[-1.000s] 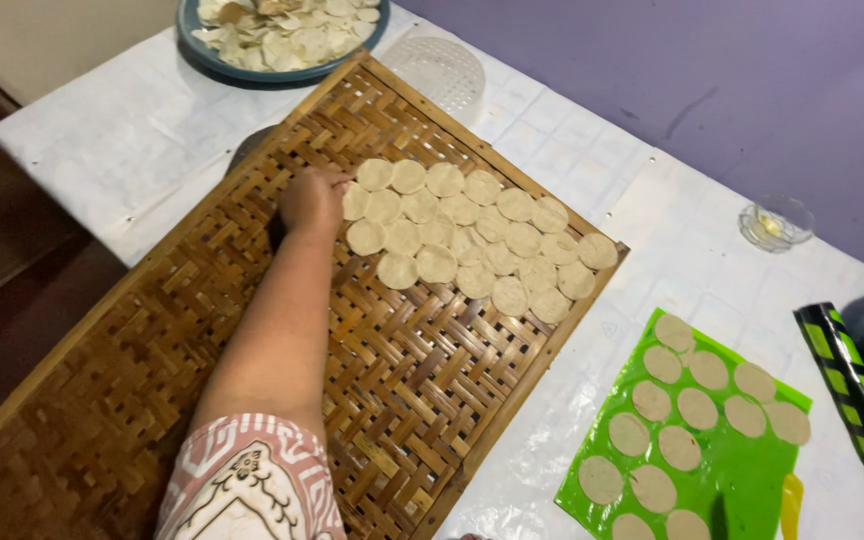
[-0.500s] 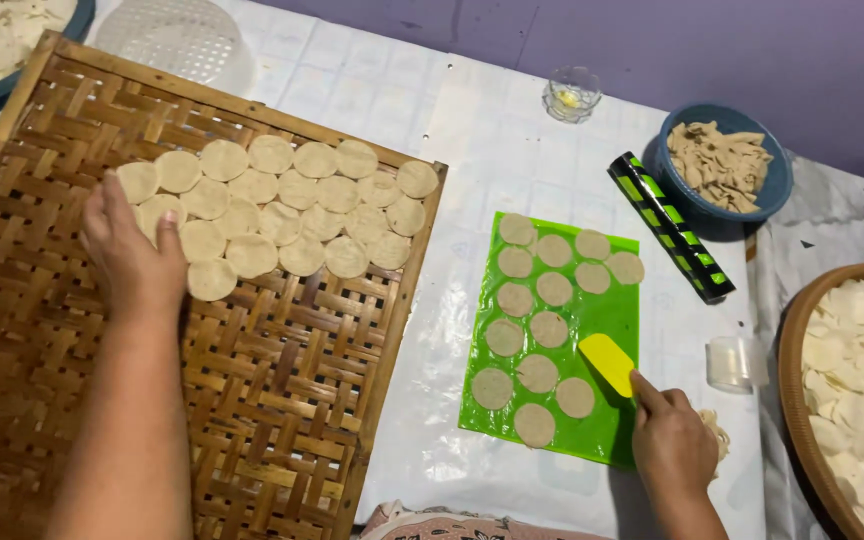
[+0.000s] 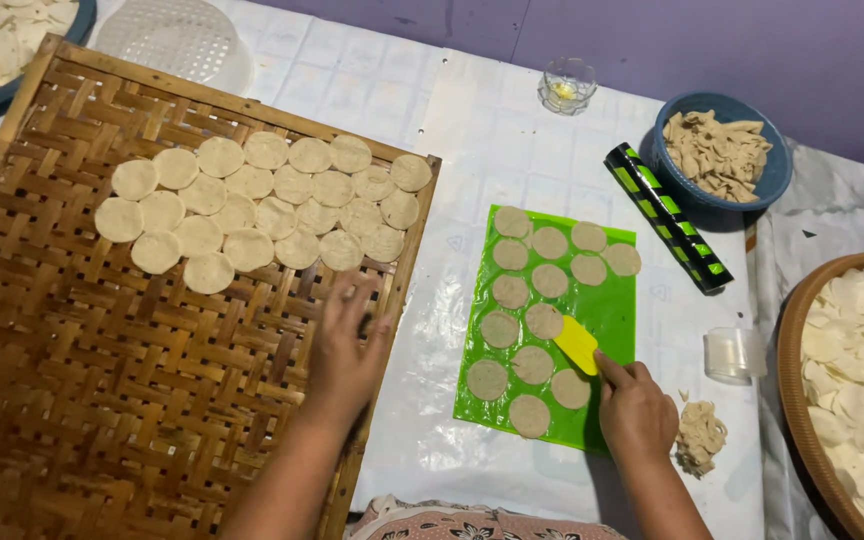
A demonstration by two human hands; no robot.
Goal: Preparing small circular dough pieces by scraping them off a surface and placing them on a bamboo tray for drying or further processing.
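Yellow plastic, the small scraper (image 3: 577, 343) sits pinched in the right hand (image 3: 638, 408), its blade on the green mat (image 3: 612, 310) among pale dough rounds (image 3: 533, 364), one just left of the blade. That grip is closed on the scraper's handle. The left hand (image 3: 344, 350) lies flat and loose, its grip wide and empty, on the woven bamboo tray (image 3: 102, 380), just below rows of dough discs (image 3: 252, 205). Right of the right hand, dough scraps (image 3: 700, 435) lie on the tabletop (image 3: 432, 440).

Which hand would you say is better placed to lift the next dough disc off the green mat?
Probably the right hand: it holds the yellow scraper against a disc.
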